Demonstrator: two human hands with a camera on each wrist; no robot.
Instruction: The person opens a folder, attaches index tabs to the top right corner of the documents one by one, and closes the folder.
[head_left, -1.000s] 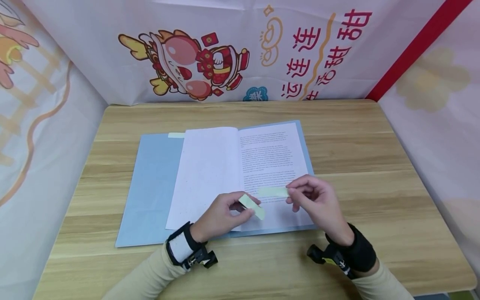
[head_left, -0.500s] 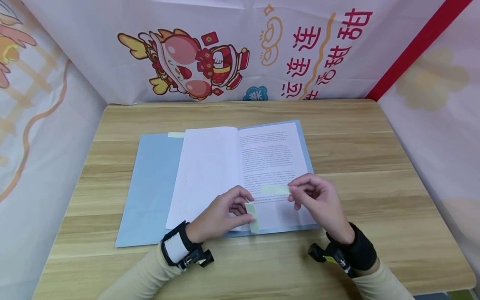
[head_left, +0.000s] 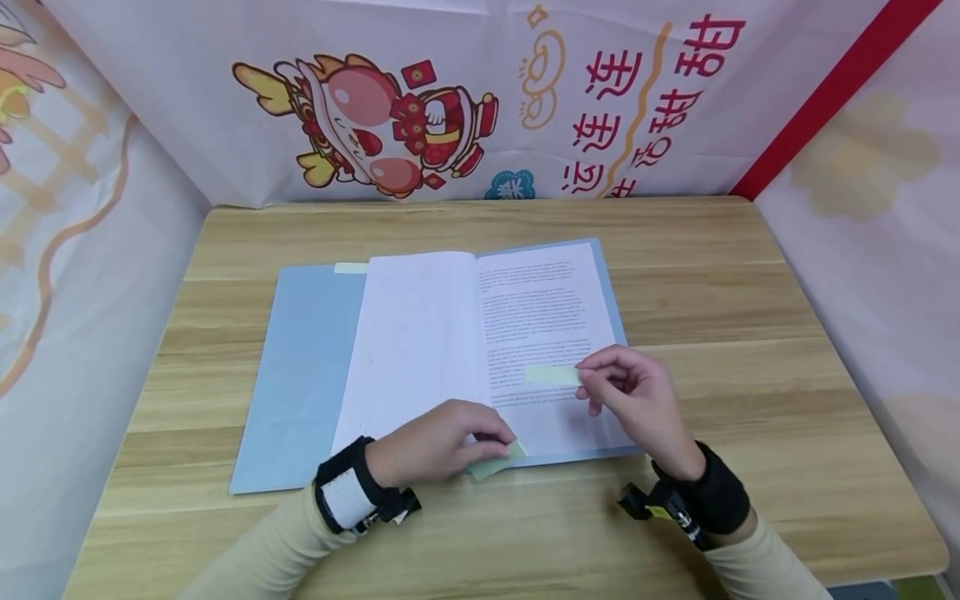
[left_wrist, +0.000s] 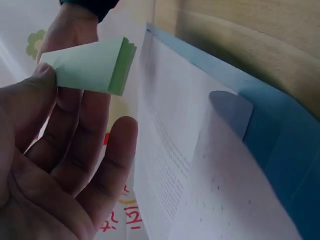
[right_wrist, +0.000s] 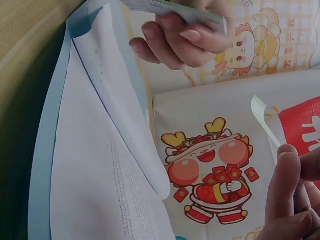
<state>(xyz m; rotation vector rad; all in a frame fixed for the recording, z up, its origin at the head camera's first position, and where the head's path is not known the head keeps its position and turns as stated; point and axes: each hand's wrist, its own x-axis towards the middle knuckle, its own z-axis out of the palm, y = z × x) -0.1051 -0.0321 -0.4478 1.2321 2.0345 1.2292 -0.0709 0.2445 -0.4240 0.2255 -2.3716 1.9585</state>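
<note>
My left hand (head_left: pixel 442 446) pinches a small pad of pale green sticky notes (left_wrist: pixel 87 65) between thumb and fingers, low over the booklet's near edge. The left wrist view shows the pad's layered end. A single green sticky note (head_left: pixel 551 375) sticks out leftward from my right hand (head_left: pixel 637 400), pinched at one end by thumb and forefinger. In the right wrist view this note curls slightly. Below both hands lies an open booklet (head_left: pixel 420 333) with a blank left page and a printed right page (head_left: pixel 536 300), inside a blue cover (head_left: pixel 300 375).
Another pale green sticky note (head_left: pixel 350 268) shows at the cover's top edge, beside the left page. The wooden table (head_left: pixel 712 275) extends around the booklet. White printed cloth (head_left: pixel 450 33) stands behind the table and at both sides.
My left hand has turned and moved down and slightly left with the pad, now near the booklet's lower edge. My right hand, still pinching its note, has barely shifted.
</note>
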